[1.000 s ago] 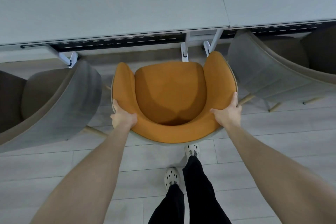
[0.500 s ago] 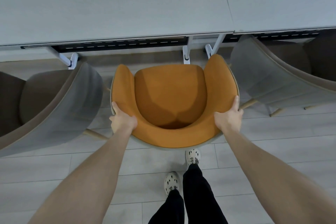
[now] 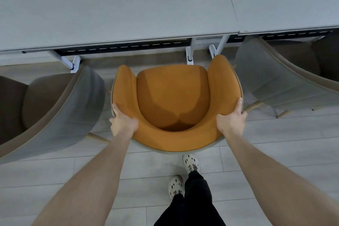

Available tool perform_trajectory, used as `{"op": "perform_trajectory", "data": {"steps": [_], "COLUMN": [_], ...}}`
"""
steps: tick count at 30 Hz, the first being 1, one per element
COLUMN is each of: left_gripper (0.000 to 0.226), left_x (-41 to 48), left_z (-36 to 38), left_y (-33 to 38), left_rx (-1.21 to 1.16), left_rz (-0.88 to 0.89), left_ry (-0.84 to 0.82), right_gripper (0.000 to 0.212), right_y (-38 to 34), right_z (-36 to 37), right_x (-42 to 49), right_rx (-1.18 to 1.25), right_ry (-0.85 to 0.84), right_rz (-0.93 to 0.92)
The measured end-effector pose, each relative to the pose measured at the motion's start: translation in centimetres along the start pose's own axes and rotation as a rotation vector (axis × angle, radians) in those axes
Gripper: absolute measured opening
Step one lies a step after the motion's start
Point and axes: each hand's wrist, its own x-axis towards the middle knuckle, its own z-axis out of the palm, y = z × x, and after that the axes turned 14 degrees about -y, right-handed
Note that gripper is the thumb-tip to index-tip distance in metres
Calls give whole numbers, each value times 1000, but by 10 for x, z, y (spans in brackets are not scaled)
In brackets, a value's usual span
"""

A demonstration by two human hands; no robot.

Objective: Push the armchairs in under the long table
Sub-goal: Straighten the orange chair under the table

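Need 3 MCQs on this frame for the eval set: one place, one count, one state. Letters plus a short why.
1. Where is the orange armchair seat relative to the long table?
A) fully under it
B) out in front of its edge
C) on top of it

2. How many grey armchairs are in view?
A) one
B) two
C) four

3. What are the hands doing?
A) both grip the orange backrest rim
B) only the left grips it
C) both hang free

1 B: the whole seat shows in front of the table edge.
2 B: one grey armchair stands left, another right.
3 A: the left hand and right hand each grip the rim.
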Motion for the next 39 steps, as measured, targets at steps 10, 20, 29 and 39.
{"op": "perform_trajectory", "data": {"steps": [10,20,29,39], "left_gripper": [106,108,99,67], "left_x": [-1,8,-6,-40], "left_z": [7,6,-6,-85], "left_y": [-3,-11,-34,-144], "left_rx": [6,24,23,400], "left_rz": [-8,6,129,352], "left_ry": [17,11,-147,-312], "right_gripper": [106,108,99,59], "right_y": [6,7,9,-71], "right_z": [-2,0,0,115], "right_x": [0,6,8,-111], "right_rx": [12,16,-235,-679], "right_ry": [12,25,42,-220], "right_rz": [-11,-19,-22,-694]}}
